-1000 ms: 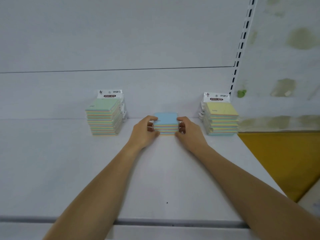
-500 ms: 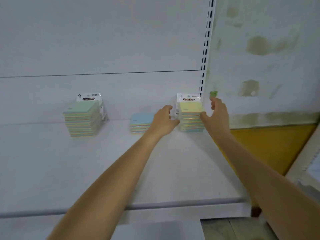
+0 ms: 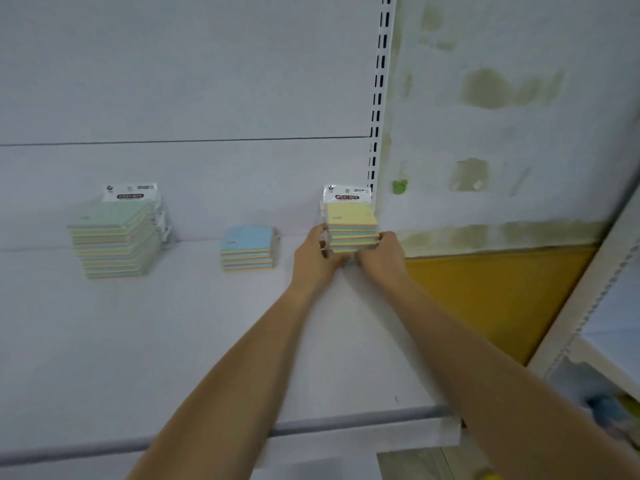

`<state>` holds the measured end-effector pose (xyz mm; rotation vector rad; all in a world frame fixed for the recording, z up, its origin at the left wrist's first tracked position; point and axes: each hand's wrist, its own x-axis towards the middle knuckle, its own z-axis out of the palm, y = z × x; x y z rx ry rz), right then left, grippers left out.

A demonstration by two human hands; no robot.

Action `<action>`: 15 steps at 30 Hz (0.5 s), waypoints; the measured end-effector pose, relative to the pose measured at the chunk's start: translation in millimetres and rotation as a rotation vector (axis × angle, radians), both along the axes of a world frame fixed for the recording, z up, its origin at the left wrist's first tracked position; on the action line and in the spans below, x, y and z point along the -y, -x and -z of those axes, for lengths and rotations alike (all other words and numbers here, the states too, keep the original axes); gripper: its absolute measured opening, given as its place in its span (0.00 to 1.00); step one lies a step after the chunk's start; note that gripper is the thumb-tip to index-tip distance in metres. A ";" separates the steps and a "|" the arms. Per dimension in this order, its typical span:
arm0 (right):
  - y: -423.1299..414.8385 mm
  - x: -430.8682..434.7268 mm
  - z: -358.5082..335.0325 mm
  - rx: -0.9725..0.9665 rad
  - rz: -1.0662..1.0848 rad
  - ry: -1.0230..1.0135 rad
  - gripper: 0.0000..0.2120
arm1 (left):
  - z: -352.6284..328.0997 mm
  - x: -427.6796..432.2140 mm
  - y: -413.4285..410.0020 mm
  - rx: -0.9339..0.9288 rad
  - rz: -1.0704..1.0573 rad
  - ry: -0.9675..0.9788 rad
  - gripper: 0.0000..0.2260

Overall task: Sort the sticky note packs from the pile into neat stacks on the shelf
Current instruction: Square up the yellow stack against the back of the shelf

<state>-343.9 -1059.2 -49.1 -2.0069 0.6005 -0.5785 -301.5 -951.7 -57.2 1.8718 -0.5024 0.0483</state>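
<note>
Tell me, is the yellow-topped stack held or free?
Held: the left hand and the right hand grip the yellow-topped stack at its sides.

Shelf (image 3: 138, 358): three stacks of sticky note packs are ranged along the back panel (image 3: 173, 81).
- Left stack (image 3: 117, 237) is set well apart from the middle stack (image 3: 247, 249).
- Right stack (image 3: 351, 230) is placed at the shelf's right end, just before the slotted upright (image 3: 379, 98). It is held on its left side by the left hand (image 3: 317, 258) and on its right side by the right hand (image 3: 379, 256).

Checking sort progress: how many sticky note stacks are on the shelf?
3. Green-topped stack at left; blue-topped stack in the middle; yellow-topped stack at right, between left hand and right hand. None looks hidden.
</note>
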 end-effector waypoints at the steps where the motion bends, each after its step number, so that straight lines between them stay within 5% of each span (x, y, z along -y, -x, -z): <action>1: -0.2 -1.5 3.0 0.017 0.004 0.012 0.18 | 0.8 -0.3 -1.1 0.004 -0.003 -0.003 0.27; 9: -1.5 -1.1 12.8 -0.013 -0.026 0.189 0.18 | 0.0 -1.1 -0.6 0.042 -0.026 -0.033 0.26; 15: 1.5 2.2 12.8 0.037 -0.023 0.142 0.17 | -2.6 -2.7 2.3 0.037 0.004 -0.048 0.27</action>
